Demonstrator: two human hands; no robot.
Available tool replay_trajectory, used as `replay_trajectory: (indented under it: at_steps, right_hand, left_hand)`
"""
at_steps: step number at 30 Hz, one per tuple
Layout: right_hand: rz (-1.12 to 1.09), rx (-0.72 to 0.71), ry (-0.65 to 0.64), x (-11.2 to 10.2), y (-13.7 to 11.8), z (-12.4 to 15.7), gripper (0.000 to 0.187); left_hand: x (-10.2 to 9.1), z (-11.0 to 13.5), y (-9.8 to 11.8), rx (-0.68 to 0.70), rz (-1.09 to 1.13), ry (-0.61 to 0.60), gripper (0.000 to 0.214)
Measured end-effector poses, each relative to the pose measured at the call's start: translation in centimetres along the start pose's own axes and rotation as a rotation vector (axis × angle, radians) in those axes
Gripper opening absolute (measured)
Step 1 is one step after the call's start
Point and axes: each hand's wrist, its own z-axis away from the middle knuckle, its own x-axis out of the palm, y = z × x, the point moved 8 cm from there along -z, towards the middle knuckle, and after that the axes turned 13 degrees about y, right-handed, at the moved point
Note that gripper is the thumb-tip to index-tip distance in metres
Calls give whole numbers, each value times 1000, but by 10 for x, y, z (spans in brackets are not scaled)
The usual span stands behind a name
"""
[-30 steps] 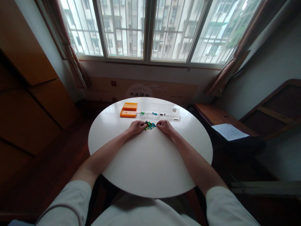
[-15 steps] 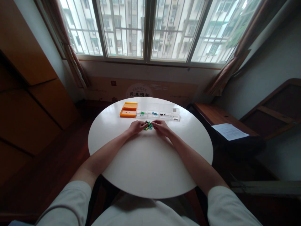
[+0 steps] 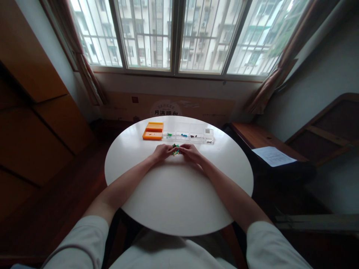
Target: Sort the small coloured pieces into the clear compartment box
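A small pile of green, blue, yellow and dark pieces (image 3: 175, 152) lies on the white round table (image 3: 179, 194). My left hand (image 3: 163, 152) is at the pile's left side, its thumb and fingers pinched together over the pieces. From the right, my right hand (image 3: 190, 151) reaches in with its fingertips also closed at the pile. The fingertips of both hands nearly meet. Whatever is between them is too small to name. Behind the hands stands a row of clear compartments (image 3: 187, 139) holding green, blue, dark and greyish pieces, each colour apart.
An orange box (image 3: 153, 138) with a few tiny pieces in it adjoins the clear row on its left. Right of the table, a paper sheet (image 3: 273, 156) rests on a brown wooden surface (image 3: 252, 136). A printed cardboard panel (image 3: 196, 106) stands behind the table.
My right hand has shifted slightly left, bringing its fingertips closer to those of my left hand over the pile. The boxes have stayed in place.
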Motion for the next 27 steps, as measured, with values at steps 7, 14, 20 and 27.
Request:
replay_trajectory:
  at_steps: [7, 14, 20, 27]
  right_hand:
    - [5, 6, -40, 1, -4, 3, 35]
    - [58, 13, -63, 3, -4, 4, 38]
    - [34, 9, -59, 3, -4, 4, 36]
    - [17, 16, -35, 2, -6, 4, 37]
  left_hand:
    - [-1, 1, 1, 5, 11, -10, 68]
    - [-2, 1, 2, 8, 4, -13, 69]
    - [0, 1, 2, 10, 11, -17, 69]
    - [-1, 1, 1, -7, 24, -15, 67]
